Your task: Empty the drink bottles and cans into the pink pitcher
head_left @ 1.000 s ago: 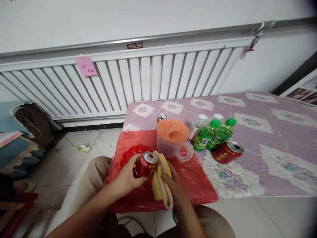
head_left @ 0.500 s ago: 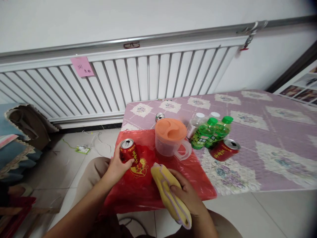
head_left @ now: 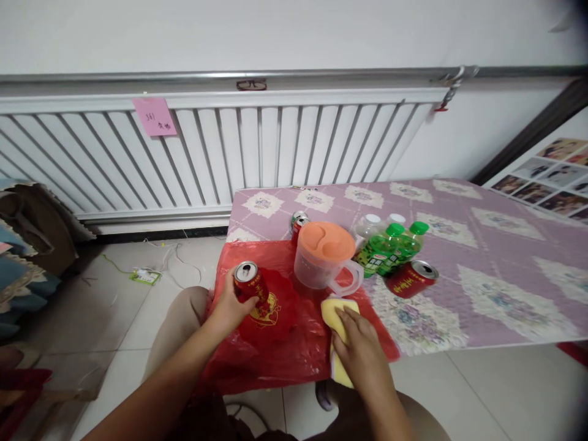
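Observation:
My left hand (head_left: 228, 306) grips a red drink can (head_left: 250, 285), upright on the left part of a red plastic bag (head_left: 275, 349) spread over the table's near corner. My right hand (head_left: 361, 343) presses a yellow cloth (head_left: 334, 309) flat onto the bag's right side, near the front edge. Just behind the cloth stands a clear pitcher with an orange lid (head_left: 324, 254), its handle turned toward my right hand.
Right of the pitcher lie green bottles (head_left: 390, 251), white-capped bottles (head_left: 367, 226) and a tipped red can (head_left: 410, 278) on the purple quilted table cover (head_left: 496, 263). Another can (head_left: 298, 220) stands behind the pitcher. A white radiator (head_left: 257, 153) runs along the wall; a power strip (head_left: 144, 275) lies on the floor.
My left hand carried the red can leftward, away from the cloth, and stood it on the bag. My right hand brought the yellow cloth down flat onto the bag.

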Demonstrator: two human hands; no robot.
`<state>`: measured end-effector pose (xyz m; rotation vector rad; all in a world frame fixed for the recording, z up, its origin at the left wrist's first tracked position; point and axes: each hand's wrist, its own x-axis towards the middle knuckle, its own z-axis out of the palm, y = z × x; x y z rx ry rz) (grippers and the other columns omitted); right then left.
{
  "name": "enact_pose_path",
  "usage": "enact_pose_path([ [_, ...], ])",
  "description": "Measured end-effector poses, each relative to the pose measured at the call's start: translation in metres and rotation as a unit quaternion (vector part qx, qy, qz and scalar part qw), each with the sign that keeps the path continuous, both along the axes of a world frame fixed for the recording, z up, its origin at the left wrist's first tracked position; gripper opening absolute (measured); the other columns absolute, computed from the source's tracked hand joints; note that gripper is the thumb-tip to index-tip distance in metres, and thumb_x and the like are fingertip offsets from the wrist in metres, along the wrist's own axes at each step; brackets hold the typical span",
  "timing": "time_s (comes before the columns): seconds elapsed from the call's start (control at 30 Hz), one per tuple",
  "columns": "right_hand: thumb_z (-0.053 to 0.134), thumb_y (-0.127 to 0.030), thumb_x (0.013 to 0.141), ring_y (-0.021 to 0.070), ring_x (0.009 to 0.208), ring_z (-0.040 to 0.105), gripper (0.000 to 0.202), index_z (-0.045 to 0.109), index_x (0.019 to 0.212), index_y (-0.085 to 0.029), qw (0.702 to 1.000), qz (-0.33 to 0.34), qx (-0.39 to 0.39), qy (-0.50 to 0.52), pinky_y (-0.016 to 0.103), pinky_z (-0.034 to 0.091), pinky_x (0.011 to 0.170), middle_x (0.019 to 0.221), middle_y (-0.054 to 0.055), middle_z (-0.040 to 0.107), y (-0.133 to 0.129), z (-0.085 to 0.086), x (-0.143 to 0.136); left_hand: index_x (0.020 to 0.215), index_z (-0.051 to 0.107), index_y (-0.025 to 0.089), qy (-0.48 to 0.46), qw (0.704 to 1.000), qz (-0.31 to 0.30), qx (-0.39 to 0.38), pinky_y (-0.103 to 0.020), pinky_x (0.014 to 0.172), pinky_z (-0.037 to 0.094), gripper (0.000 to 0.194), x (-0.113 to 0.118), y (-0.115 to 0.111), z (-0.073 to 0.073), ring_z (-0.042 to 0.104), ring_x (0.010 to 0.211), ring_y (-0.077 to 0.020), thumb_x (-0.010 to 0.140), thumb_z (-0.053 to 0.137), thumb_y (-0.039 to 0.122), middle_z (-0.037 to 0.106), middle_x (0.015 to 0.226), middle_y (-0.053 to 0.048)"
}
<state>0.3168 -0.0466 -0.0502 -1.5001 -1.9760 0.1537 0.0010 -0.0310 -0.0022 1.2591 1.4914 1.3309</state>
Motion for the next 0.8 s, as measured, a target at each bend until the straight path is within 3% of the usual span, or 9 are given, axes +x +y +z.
enact_pose_path([
  [0.2,0.057,-0.039,0.088,0.0377,0.121,0.056,0.043,0.066,0.124,-0.017,0.994,-0.032,-0.017,-0.102,0.055,0.049,0.099,0.131,0.017,0.064,0.003,-0.012,-0.01,0.131,0.042,0.02,0.087,0.993,-0.071,0.044,-0.047,0.112,0.043,0.076,0.004,0.008,-0.011,0.056,0.127,-0.028,0.061,0.072,0.012,0.057,0.134,-0.011],
  [0.37,0.053,-0.05,0.089,0.0358,0.12,0.059,0.048,0.064,0.124,-0.018,0.998,-0.062,0.001,-0.026,0.055,0.046,0.102,0.128,0.018,0.065,-0.005,-0.003,-0.008,0.13,0.047,0.02,0.146,0.98,-0.128,0.048,-0.047,0.114,0.041,0.072,0.003,0.014,-0.008,0.054,0.13,-0.0283,0.063,0.07,0.006,0.057,0.136,-0.01],
  [0.5,0.054,-0.059,0.087,0.0338,0.124,0.057,0.057,0.06,0.128,-0.019,0.989,-0.101,-0.018,0.103,0.054,0.043,0.107,0.131,0.016,0.064,-0.005,0.022,-0.007,0.134,0.044,0.02,0.147,0.977,-0.15,0.03,-0.047,0.114,0.04,0.075,-0.002,0.016,-0.008,0.053,0.131,-0.0291,0.065,0.071,0.007,0.056,0.139,-0.012],
  [0.67,0.06,-0.062,0.083,0.0301,0.126,0.057,0.068,0.051,0.137,-0.023,0.938,-0.153,-0.058,0.304,0.049,0.046,0.105,0.138,0.015,0.059,0.02,0.065,-0.006,0.137,0.044,0.022,0.147,0.974,-0.174,0.021,-0.045,0.112,0.042,0.077,-0.007,0.016,-0.009,0.056,0.128,-0.0276,0.066,0.071,0.007,0.058,0.138,-0.01],
  [0.8,0.067,-0.065,0.078,0.0265,0.109,0.064,0.057,0.063,0.118,-0.025,0.916,-0.125,-0.046,0.378,0.042,0.052,0.093,0.117,0.009,0.07,0.053,0.089,-0.008,0.138,0.044,0.024,0.164,0.973,-0.159,0.014,-0.045,0.11,0.044,0.079,-0.007,0.014,-0.009,0.057,0.127,-0.0278,0.066,0.072,0.008,0.058,0.139,-0.01],
])
